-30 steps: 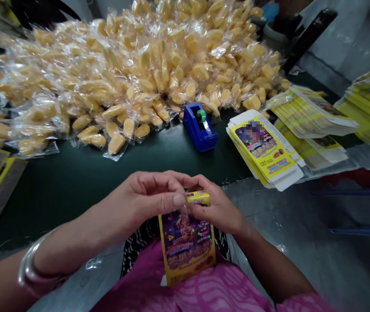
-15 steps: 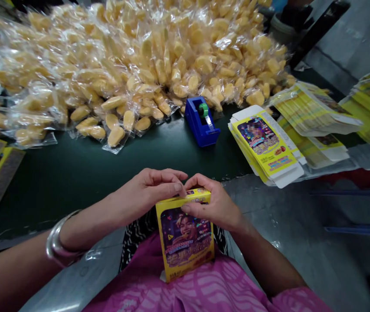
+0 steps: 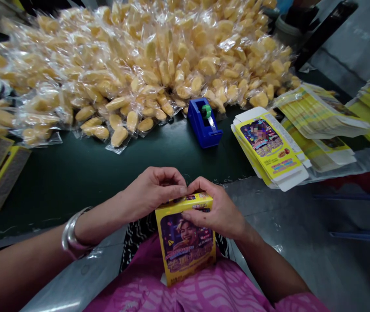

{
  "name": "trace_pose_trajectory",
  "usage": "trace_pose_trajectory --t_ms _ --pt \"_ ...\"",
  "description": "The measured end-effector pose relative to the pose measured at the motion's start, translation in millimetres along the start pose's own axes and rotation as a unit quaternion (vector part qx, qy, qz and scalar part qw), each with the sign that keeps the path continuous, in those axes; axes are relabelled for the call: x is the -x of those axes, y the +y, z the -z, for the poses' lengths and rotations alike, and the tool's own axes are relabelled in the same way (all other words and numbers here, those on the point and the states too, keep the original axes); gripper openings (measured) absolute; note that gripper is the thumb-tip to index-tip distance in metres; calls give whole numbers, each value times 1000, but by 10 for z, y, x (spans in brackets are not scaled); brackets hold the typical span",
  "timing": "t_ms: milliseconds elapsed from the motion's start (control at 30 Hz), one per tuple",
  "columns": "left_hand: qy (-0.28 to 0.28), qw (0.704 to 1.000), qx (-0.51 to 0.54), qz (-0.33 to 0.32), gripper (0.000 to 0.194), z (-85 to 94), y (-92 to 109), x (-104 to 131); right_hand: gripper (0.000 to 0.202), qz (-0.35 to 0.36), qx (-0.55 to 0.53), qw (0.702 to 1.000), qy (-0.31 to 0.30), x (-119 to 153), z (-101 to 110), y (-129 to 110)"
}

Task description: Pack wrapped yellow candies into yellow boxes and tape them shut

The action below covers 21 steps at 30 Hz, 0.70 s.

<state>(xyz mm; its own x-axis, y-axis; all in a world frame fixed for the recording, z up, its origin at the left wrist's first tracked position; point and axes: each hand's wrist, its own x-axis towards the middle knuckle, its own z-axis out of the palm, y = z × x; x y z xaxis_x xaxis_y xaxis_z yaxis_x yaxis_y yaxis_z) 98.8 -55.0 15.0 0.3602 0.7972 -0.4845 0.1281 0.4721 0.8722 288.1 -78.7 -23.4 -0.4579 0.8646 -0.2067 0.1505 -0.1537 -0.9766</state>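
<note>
A yellow printed carton [image 3: 188, 247] stands upright in my lap, leaning against a pink patterned shirt, its top end facing up. My right hand [image 3: 219, 208] grips its upper right corner, thumb on the front panel and fingers behind the top edge. At the carton's upper left, my left hand [image 3: 160, 188] is closed, thumb and forefinger pinched together over the top. Whatever is in that pinch is hidden or too small to name. A blue tape dispenser [image 3: 204, 123] with a green-cored roll sits on the dark green table [image 3: 83, 173] beyond my hands.
A large heap of yellow oval pieces in clear wrappers [image 3: 139, 65] covers the table's back. Flat yellow cartons [image 3: 271, 149] lie stacked at the right edge, with further bundles [image 3: 321, 112] beside them. Several boxes [image 3: 2, 173] stand at the left. A black bar [image 3: 326, 34] slants at upper right.
My left fingers have drawn closer together over the carton's top, meeting my right fingertips. The carton stays in my right hand. The whole view has shifted slightly.
</note>
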Motion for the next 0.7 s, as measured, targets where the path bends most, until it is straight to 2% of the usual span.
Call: trace_pose_trajectory --t_ms 133,300,433,567,700 --pt "34 997 5 -76 17 32 56 50 41 -35 -53 998 -28 -37 42 55" --pt "1 999 11 -37 21 17 24 89 49 -14 -88 995 -32 -91 85 188" --pt "35 999 -13 -34 25 -39 -69 75 61 15 -107 994 -30 -120 80 235" --pt "88 989 -63 -104 18 -106 -176 92 61 -11 -103 994 -28 -149 71 188" --pt "155 954 -135 -216 11 -170 -301 127 56 -51 -83 995 -6 -172 46 132"
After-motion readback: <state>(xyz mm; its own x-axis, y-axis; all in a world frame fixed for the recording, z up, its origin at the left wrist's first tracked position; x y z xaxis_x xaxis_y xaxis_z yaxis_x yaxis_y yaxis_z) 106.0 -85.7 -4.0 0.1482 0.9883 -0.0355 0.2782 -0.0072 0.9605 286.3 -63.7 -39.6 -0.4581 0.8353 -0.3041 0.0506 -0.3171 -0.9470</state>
